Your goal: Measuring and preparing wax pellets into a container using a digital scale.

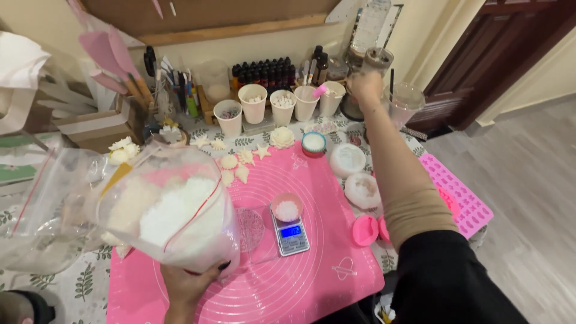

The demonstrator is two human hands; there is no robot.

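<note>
The left hand [187, 282] cups a clear bag [171, 210] of white flakes from below, fingers curled under it, above the near-left of the pink mat [312, 282]. The right hand [365, 84] reaches far across the table, closed around a jar [378, 59] at the back, well apart from the bag. A small scale [291, 235] with a pink cup [287, 208] sits between them.

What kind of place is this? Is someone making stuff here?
Probably a home craft table, perhaps for candles or soaps. A pink silicone mat holds a small digital scale, white moulded flowers and shells lie nearby, and small dark bottles stand in a row behind.
</note>
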